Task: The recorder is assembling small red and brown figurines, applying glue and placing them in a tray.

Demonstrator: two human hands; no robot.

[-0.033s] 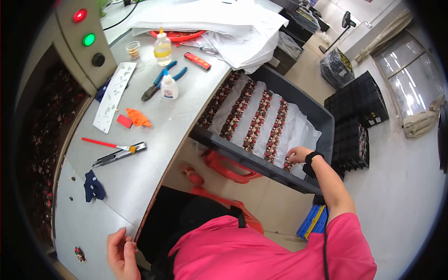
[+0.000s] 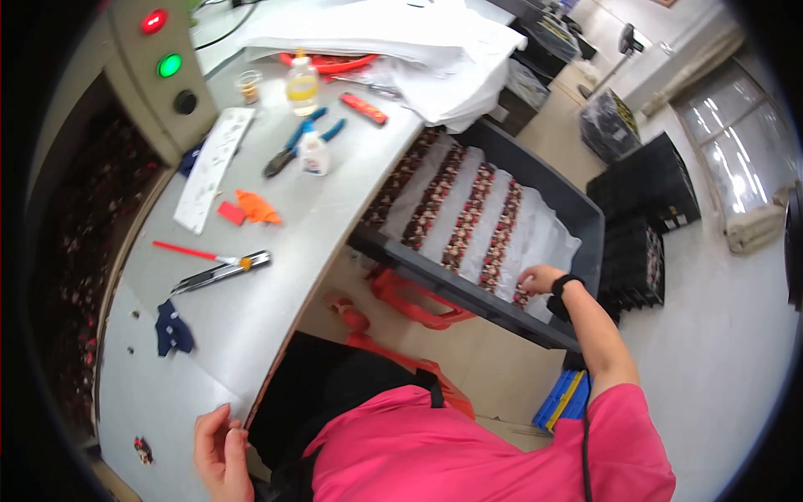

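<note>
My right hand, with a black wristband, reaches into the dark grey tray. Its fingers are closed at a small brown, cream and red figure-like piece at the tray's near right. Left of it lie rows of similar small pieces, separated by white sheets. My left hand hovers over the table's near edge, fingers loosely curled, thumb apart, nothing seen in it. Left of that hand, a single small red, dark and cream piece lies on the table.
The grey table holds a paintbrush, utility knife, blue-handled pliers, two bottles, a white strip and dark blue cloth. A machine opening full of pieces stands left. Black crates stand right.
The whole view has shifted slightly, with the table things sitting a little to the right in the picture. Both hands keep nearly the same pose.
</note>
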